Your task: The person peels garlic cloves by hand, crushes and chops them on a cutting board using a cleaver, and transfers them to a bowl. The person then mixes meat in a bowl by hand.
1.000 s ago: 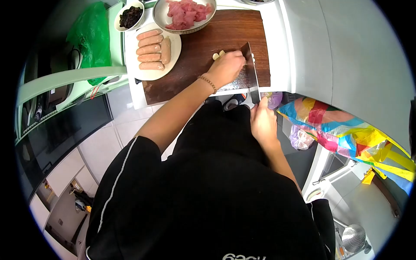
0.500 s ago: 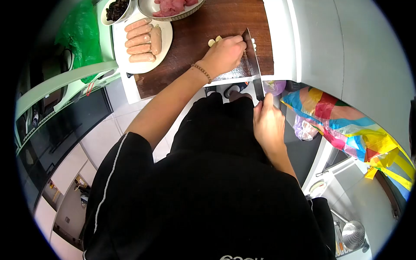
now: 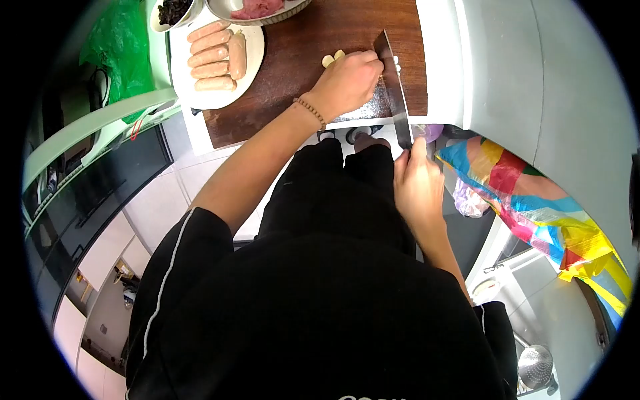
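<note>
My right hand is closed round the handle of a kitchen knife, whose long, broad blade reaches away from me over the brown wooden cutting board. Close against the blade's left side, my left hand rests on the board with its fingers curled in. Whatever lies under those fingertips is hidden. Pale garlic cloves lie just beyond the left knuckles. Small white pieces sit on the blade's right side.
A white plate of several raw sausages stands at the board's left. Behind are a bowl of pink meat and a bowl of dark pieces. A green plastic bag hangs at left, a colourful bag at right.
The knife has slid a little forward, away from me, and my right hand has followed it slightly. My left hand stays curled beside the blade. The whole view has shifted slightly.
</note>
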A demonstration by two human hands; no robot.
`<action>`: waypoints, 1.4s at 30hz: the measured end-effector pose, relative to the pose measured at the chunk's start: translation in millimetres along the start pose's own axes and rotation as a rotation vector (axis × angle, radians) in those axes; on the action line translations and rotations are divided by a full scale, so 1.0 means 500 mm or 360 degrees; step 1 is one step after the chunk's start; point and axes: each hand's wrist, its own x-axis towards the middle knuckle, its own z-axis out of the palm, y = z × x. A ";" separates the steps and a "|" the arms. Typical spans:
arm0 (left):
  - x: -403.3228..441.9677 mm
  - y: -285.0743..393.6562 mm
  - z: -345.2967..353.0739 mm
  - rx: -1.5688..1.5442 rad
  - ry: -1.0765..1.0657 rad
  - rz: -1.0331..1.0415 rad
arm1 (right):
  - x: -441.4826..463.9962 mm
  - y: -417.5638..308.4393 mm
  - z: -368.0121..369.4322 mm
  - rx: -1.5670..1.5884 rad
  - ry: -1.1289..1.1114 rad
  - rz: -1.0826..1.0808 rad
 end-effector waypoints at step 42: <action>-0.012 0.007 0.009 -0.0064 0.0090 -0.0149 | -0.027 -0.008 -0.020 -0.0053 -0.0077 0.0037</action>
